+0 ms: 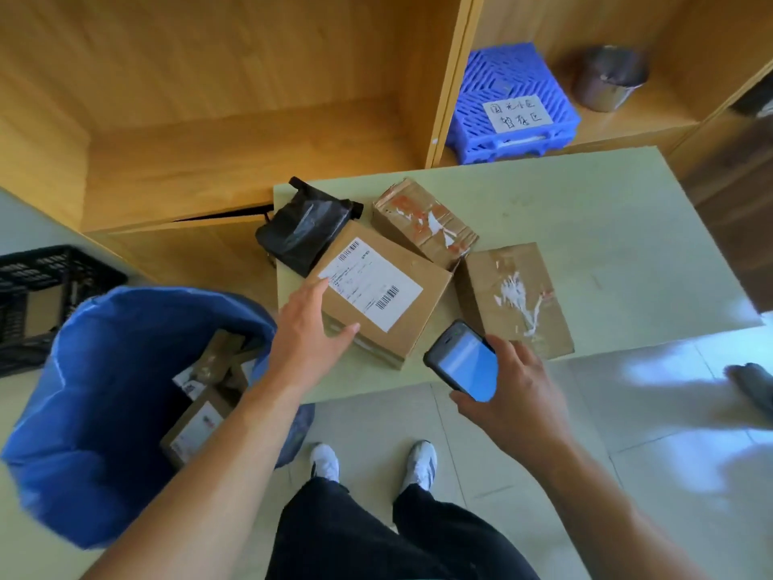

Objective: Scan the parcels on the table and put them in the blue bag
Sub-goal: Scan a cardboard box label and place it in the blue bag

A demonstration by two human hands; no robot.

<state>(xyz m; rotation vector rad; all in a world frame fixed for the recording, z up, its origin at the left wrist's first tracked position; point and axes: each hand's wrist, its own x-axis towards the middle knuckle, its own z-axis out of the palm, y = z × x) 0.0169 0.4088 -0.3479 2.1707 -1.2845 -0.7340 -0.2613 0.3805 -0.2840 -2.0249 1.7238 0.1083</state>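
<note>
A: Step in hand?

B: Scanning, by the look of it. Labelled box (372,293) at centre of table (606,228), label up, barcodes showing. Phone (464,362) at 5 o'clock of it, screen lit, not yet over the label.

A: Left hand?

B: Left hand (311,328) flat against the box's 8 o'clock corner. Fingers spread and loose, tips touching the top and near edge, nothing gripped.

A: Right hand?

B: Right hand (512,395) wrapped around the phone's lower half, thumb and fingers clasping its sides.

A: Other parcels?

B: Black pouch (303,234) at 10 o'clock of the box, touching it. Taped box (422,221) at 1 o'clock, scuffed box (514,297) at 3 o'clock, both just beside it.

A: Bag?

B: Blue bag (96,412) on the floor at 8 o'clock of the table, mouth open, several parcels already inside.

A: Next?

B: Probably phone over a barcode, box steadied by the left hand. Then a proper grip and a swing toward 8 o'clock into the bag. Four parcels left, so roughly midway.
</note>
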